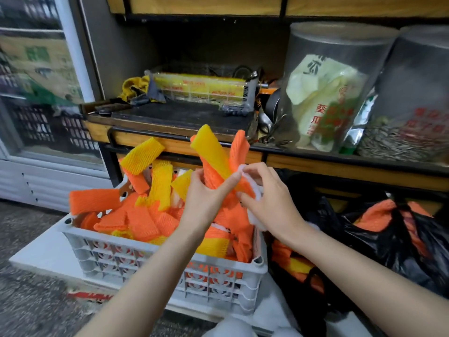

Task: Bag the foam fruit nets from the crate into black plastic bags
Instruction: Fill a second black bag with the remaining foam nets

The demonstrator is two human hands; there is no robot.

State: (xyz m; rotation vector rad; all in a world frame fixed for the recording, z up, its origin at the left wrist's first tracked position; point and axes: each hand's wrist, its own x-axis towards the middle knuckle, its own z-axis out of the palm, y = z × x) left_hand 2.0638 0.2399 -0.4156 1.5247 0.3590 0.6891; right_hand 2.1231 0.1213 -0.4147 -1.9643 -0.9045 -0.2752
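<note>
Nets (212, 152) sit squeezed in left hand (204, 194) over the crate's (145, 260) right edge; right hand (269, 200) pinches a white net (256, 190). Bunch tight, then push deep into the black bag (379, 242).

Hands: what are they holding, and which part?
The left hand grips orange and yellow foam nets by their lower ends; the right hand pinches a white net by its edge.
</note>
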